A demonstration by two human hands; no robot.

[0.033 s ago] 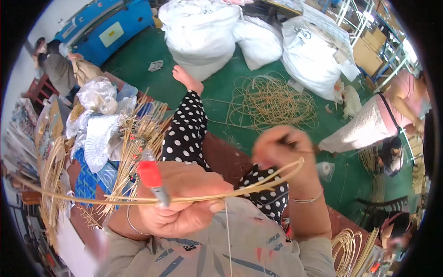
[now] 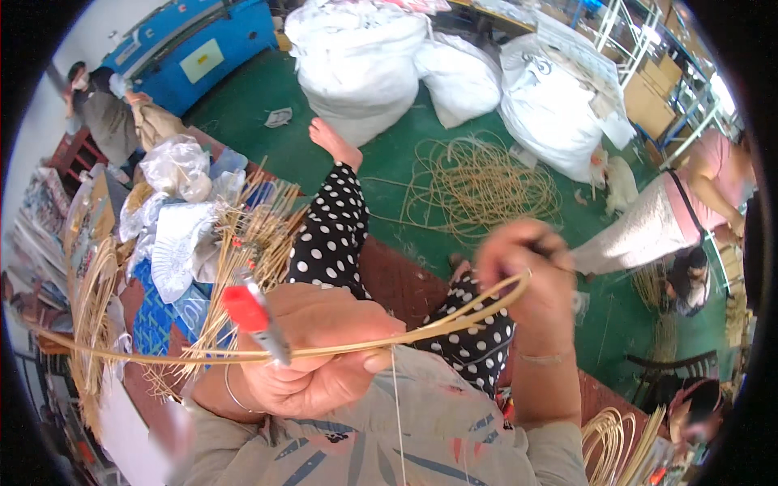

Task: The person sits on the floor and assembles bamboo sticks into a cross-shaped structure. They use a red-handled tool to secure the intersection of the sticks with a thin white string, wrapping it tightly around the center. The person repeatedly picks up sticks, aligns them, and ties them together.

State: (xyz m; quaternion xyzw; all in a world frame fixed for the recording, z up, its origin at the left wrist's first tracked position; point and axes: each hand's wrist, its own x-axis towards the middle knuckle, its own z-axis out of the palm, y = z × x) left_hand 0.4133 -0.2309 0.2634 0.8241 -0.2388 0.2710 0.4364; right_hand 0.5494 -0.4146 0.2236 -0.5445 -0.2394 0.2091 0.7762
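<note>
My left hand is closed round a bent cane strip, pinched between thumb and fingers in front of my chest. The strip curves off to the left and doubles back in a narrow loop on the right. A white thread hangs down from it by my left thumb. Against the back of the same hand lies a small tool with a red body and metal ends; its kind is unclear. My right hand is raised beside the loop's right end, its curled fingers smeared by motion. Whatever it may hold is hidden.
Bundles of cane sticks and plastic bags lie to the left. Coiled cane spreads over the green floor, near large white sacks. Bent cane hoops rest at the lower right. Other people are at both sides.
My right hand has shifted to the right, still blurred. The red tool has moved slightly left and down. My left hand keeps its hold on the cane strip.
</note>
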